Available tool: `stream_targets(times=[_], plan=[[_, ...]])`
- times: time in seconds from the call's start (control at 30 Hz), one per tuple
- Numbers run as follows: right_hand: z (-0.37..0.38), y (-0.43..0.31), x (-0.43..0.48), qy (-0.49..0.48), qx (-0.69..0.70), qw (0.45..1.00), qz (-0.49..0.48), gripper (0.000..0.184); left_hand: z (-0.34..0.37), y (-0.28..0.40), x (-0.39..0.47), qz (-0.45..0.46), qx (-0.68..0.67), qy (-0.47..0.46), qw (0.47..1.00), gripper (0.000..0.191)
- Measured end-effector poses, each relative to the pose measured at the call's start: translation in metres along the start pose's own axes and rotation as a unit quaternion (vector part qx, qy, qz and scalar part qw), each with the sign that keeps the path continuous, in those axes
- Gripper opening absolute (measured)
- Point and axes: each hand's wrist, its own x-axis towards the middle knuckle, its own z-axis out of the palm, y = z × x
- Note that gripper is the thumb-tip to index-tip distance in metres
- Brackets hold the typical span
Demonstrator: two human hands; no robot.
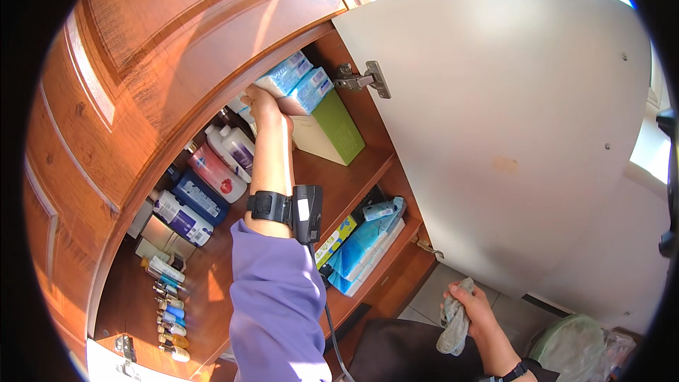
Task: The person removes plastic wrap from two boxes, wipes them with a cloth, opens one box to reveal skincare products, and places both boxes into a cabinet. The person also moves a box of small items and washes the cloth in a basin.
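My left hand reaches into the upper shelf of a wooden cabinet, at the near side of two blue-and-white tissue packs. Its fingers are partly hidden among the packs, so I cannot tell whether they grip one. Beneath the packs stands a green and cream box. A purple sleeve covers that forearm, and a black device is strapped at the wrist. Low on the right, my right hand holds a crumpled grey cloth, which hangs down from the fingers.
Pump and lotion bottles line the shelf, with several small bottles beyond. Blue tissue packages lie on the lower shelf. A white cabinet door stands swung out on the right. A plastic-covered round item rests on the floor.
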Motion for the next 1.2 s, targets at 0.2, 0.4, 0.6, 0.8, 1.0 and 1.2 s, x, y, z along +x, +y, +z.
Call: stream_targets(times=[0.2, 0.4, 0.6, 0.8, 1.0, 1.2], plan=[[-0.002, 0.003, -0.003, -0.002, -0.003, 1.0, 0.014, 0.03, -0.001, -0.012, 0.024, -0.06, 0.13, 0.053, 0.988, 0.078], [-0.002, 0.002, -0.005, 0.017, -0.015, 0.999, 0.032, 0.024, -0.016, -0.024, 0.031, 0.005, 0.078, 0.0, 0.997, 0.069], [-0.003, 0.003, 0.013, 0.012, -0.004, 0.999, 0.036, 0.025, -0.028, -0.038, 0.049, 0.048, 0.074, 0.051, 0.995, 0.075], [-0.02, 0.001, 0.029, 0.018, -0.012, 0.998, 0.059, 0.025, -0.028, -0.044, 0.062, 0.088, 0.034, 0.013, 0.995, 0.05], [-0.026, -0.002, 0.026, 0.03, -0.009, 0.999, 0.028, 0.026, -0.027, -0.048, 0.075, 0.034, 0.016, -0.086, 0.996, 0.052], [-0.013, 0.003, 0.022, -0.004, -0.032, 0.999, 0.018, 0.027, -0.026, -0.033, 0.028, 0.149, 0.028, -0.061, 0.987, 0.084]])
